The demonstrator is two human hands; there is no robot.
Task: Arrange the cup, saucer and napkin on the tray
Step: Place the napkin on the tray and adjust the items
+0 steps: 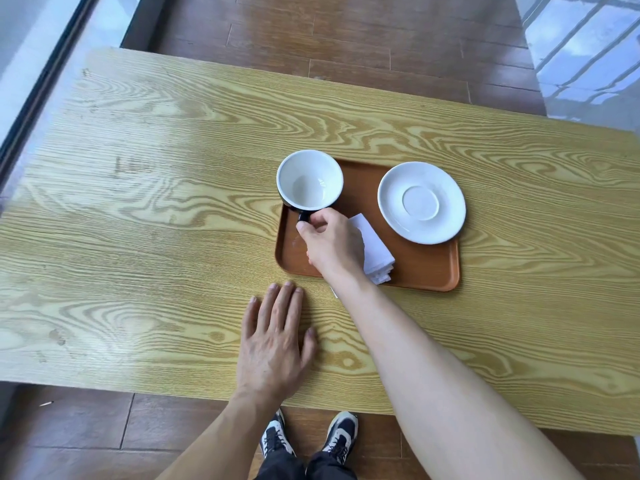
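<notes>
A brown tray [426, 271] lies on the wooden table. A cup [310, 180], dark outside and white inside, is over the tray's far left corner; I cannot tell whether it rests on the tray. My right hand [334, 242] pinches its dark handle. A white saucer [421, 202] sits on the tray's far right part, overlapping the rim. A folded white napkin [375, 252] lies in the tray's middle, partly hidden by my right hand. My left hand [277, 341] rests flat on the table, in front of the tray, fingers spread.
The light wooden table [156, 237] stretches wide to the left of the tray. Its near edge is just above my shoes [308, 436]. Brown plank floor surrounds the table, and a dark frame runs along the far left.
</notes>
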